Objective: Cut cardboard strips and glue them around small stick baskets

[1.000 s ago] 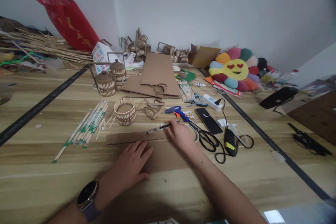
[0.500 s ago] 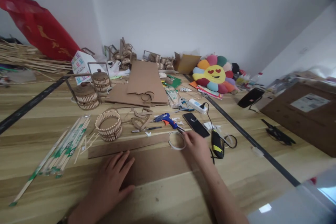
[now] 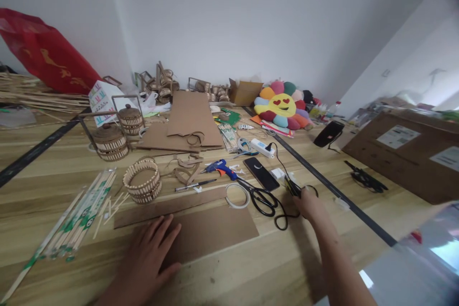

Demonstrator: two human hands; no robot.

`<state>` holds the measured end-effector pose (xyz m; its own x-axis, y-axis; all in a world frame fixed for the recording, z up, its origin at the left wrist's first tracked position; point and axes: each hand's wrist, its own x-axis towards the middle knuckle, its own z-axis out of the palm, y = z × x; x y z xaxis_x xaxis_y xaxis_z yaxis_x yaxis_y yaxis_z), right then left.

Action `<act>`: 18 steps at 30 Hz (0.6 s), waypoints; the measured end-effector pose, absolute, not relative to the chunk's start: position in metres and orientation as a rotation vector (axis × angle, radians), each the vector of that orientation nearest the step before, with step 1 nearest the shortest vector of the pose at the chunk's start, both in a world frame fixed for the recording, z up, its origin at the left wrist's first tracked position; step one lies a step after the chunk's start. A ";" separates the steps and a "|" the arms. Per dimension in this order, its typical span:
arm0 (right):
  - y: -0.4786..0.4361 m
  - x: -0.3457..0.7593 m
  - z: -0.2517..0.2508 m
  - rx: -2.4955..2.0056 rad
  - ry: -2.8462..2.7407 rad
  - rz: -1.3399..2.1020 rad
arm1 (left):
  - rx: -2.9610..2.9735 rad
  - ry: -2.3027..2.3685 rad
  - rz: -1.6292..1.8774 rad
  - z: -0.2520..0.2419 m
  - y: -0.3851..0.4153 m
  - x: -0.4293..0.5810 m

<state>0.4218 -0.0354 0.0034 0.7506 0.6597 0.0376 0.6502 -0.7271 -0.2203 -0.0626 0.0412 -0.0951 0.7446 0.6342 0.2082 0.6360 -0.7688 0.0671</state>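
Observation:
My left hand (image 3: 148,253) lies flat with fingers spread on a brown cardboard strip (image 3: 211,232). At the right, my right hand (image 3: 311,204) has its fingers closed round the near end of a black-and-yellow tool (image 3: 291,186), partly hidden, its exact kind unclear. Black-handled scissors (image 3: 264,201) lie left of that hand, blades pointing toward a blue glue gun (image 3: 220,167). A white ring (image 3: 237,196) rests beside the scissors at the cardboard's upper edge. A narrower cardboard strip (image 3: 172,209) runs along the far side of the larger one.
Near the left hand stand a round slatted wooden basket (image 3: 142,181) and bundled wooden sticks (image 3: 81,215). A pen (image 3: 195,185), a phone (image 3: 261,173) and a power strip (image 3: 262,147) lie beyond. Black cord loops near the scissors. A large carton (image 3: 405,153) stands at right.
My right hand has moved right from beside the white ring to the black-and-yellow tool and closed on it. The scissors' handles are now uncovered. The camera view has shifted slightly.

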 end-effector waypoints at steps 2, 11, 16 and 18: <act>-0.054 0.420 0.011 -2.701 -0.981 0.200 | -2.925 -1.061 -0.322 -0.093 0.041 -0.062; -0.105 0.341 0.017 -1.583 -0.644 0.873 | -2.902 -1.113 -0.296 -0.096 0.040 -0.060; -0.035 0.268 0.015 -1.183 -0.698 1.160 | -2.924 -1.065 -0.328 -0.091 0.043 -0.061; -0.008 0.245 0.012 -1.044 -0.677 1.288 | -2.946 -1.035 -0.328 -0.089 0.044 -0.063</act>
